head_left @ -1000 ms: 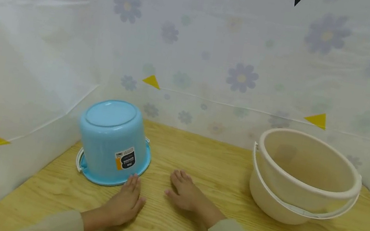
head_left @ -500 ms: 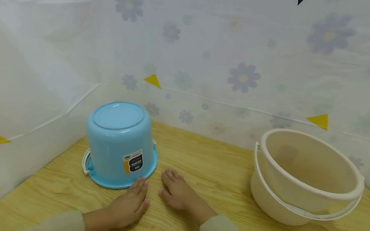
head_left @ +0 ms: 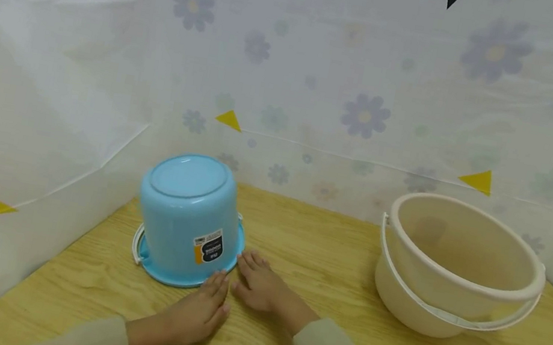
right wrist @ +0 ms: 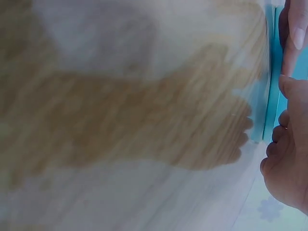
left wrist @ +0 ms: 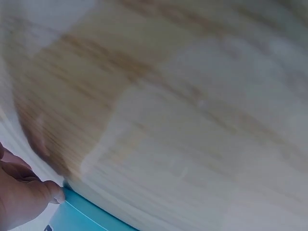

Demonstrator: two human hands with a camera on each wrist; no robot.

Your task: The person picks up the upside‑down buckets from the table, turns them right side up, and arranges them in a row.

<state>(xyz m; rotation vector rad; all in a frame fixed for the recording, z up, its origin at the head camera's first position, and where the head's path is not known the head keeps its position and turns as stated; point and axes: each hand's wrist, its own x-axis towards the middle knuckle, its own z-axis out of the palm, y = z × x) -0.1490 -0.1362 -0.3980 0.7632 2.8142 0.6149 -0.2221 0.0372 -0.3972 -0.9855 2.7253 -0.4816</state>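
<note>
A light blue bucket (head_left: 181,217) stands upside down on the left of the wooden table, its rim down and its base up. My left hand (head_left: 195,311) has straight fingers against the front of that rim. On the rim's right front side, my right hand (head_left: 260,283) touches with extended fingers. The left wrist view shows the blue rim (left wrist: 96,209) beside the left hand (left wrist: 21,197). In the right wrist view, the right hand (right wrist: 288,139) is at the rim (right wrist: 272,91), with part of the other hand above it. Neither hand curls round the bucket.
A beige bucket (head_left: 429,308) stands upright at the right, its white handle (head_left: 445,314) hanging in front. The wood-grain tabletop (head_left: 299,231) runs back to a flower-printed white sheet (head_left: 309,111). Another white sheet (head_left: 37,96) hangs at the left.
The blue bucket has slid a little to the right, and my left hand has moved right along with it. My right hand has moved left until it meets the rim.
</note>
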